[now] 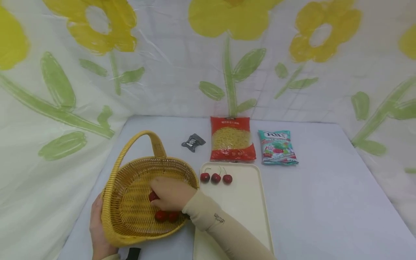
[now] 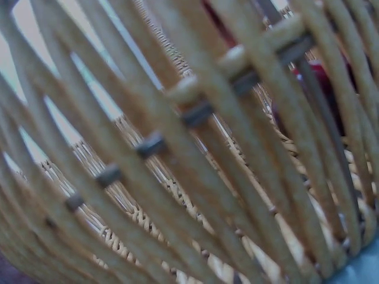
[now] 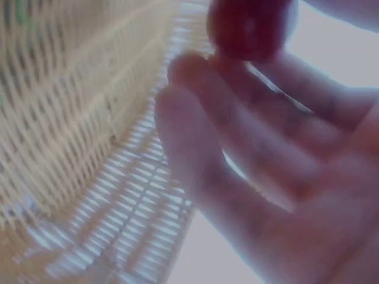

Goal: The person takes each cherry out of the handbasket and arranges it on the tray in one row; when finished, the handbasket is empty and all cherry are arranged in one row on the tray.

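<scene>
A yellow wicker basket (image 1: 130, 236) with a tall arched handle stands at the left of the table. My left hand (image 1: 99, 227) holds its left side from outside; the left wrist view is filled by the woven wall (image 2: 177, 177). Inside the basket, my right hand (image 1: 173, 195) pinches a dark red cherry (image 1: 153, 196), also seen as a red cherry (image 3: 251, 26) at the fingertips in the right wrist view. Below that hand, more red cherries (image 1: 160, 216) lie on the basket floor. Three stemmed cherries (image 1: 216, 178) sit in a row on a cream tray (image 1: 240, 206).
Behind the tray lie a red pasta bag (image 1: 231, 141) and a green candy bag (image 1: 278, 148). A small dark packet (image 1: 193, 142) is behind the basket. My right sleeve crosses the tray. A black object (image 1: 133, 253) shows at the front edge.
</scene>
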Available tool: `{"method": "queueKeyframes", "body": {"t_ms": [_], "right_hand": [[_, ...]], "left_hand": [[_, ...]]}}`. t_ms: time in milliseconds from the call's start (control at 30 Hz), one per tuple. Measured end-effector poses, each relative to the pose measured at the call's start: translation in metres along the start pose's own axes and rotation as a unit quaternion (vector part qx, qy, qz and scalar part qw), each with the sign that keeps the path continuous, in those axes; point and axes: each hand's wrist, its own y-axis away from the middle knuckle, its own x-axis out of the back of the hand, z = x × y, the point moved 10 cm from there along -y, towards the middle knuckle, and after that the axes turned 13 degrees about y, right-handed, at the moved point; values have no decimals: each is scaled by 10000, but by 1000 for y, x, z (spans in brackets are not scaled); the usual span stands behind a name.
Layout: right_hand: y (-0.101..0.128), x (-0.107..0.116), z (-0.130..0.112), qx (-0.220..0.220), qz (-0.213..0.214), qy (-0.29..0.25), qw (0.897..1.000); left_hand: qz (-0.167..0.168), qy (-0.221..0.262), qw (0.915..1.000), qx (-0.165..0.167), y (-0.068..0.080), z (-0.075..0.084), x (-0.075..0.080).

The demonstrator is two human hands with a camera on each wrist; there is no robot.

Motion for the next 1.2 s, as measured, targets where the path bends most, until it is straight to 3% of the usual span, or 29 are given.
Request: {"method": "queueKeyframes", "body": {"t_ms": [67, 167, 233, 267, 300, 333, 400, 467, 500, 533, 567, 633, 667, 733, 767, 800, 867, 1000, 1067, 1133, 1200], "right_hand": [[10, 7, 4, -56, 157, -244, 9996], [32, 19, 16, -135, 545, -566, 9968], [49, 28, 28, -228, 869, -777, 9929], [59, 33, 35, -328, 1046, -885, 9900], [68, 37, 43, -413, 1220, -1007, 9865], [78, 41, 52, -528, 1371, -1127, 9827], [97, 45, 73, -824, 1597, -1271, 9755], [115, 43, 95, -1196, 1661, -1391, 9689], [123, 42, 105, -1354, 1659, -1448, 9660], [132, 39, 115, -1500, 1662, -1446, 9638], [140, 36, 124, -1647, 1659, -1469, 9611], [155, 27, 142, -1985, 1596, -1577, 9541], [163, 23, 150, -2124, 1618, -1607, 9502], [176, 15, 164, -2383, 1664, -1651, 9425], [180, 10, 170, -2515, 1683, -1695, 9379], [184, 6, 176, -2598, 1717, -1734, 9343], [189, -1, 184, -2667, 1825, -1817, 9287], [192, -17, 196, -2708, 1814, -1911, 9259], [191, -26, 201, -2754, 1707, -1882, 9271], [190, -34, 204, -2821, 1585, -1834, 9283], [187, -39, 206, -2860, 1509, -1731, 9303]], "left_hand": [[-10, -204, 9997, -98, 1, 2, -1], [54, -923, 9947, -444, 3, 7, 0], [31, -1926, 9772, -891, 4, 13, -1], [74, -2050, 9736, -1003, 4, 15, 0], [81, -2724, 9530, -1321, 5, 19, -1], [67, -3103, 9386, -1510, 6, 21, -2], [86, -4177, 8849, -2060, 8, 26, -6], [-29, -4464, 8627, -2376, 10, 29, -10], [-11, -4901, 8304, -2650, 12, 31, -14], [-135, -4661, 8458, -2593, 12, 30, -15], [-413, -4091, 8803, -2366, 10, 27, -16], [-721, -2993, 9317, -1927, 8, 23, -18], [-840, -2191, 9597, -1549, 7, 19, -19], [-920, -822, 9876, -976, 5, 14, -19], [-909, -366, 9921, -779, 5, 12, -19], [-901, -320, 9925, -757, 5, 12, -20], [-856, 259, 9946, -528, 3, 9, -21], [-621, 300, 9964, -498, 1, 8, -17], [-522, -201, 9963, -656, 3, 9, -13], [-520, -1112, 9875, -988, 6, 12, -13], [-573, -1386, 9825, -1107, 7, 13, -13]]}}
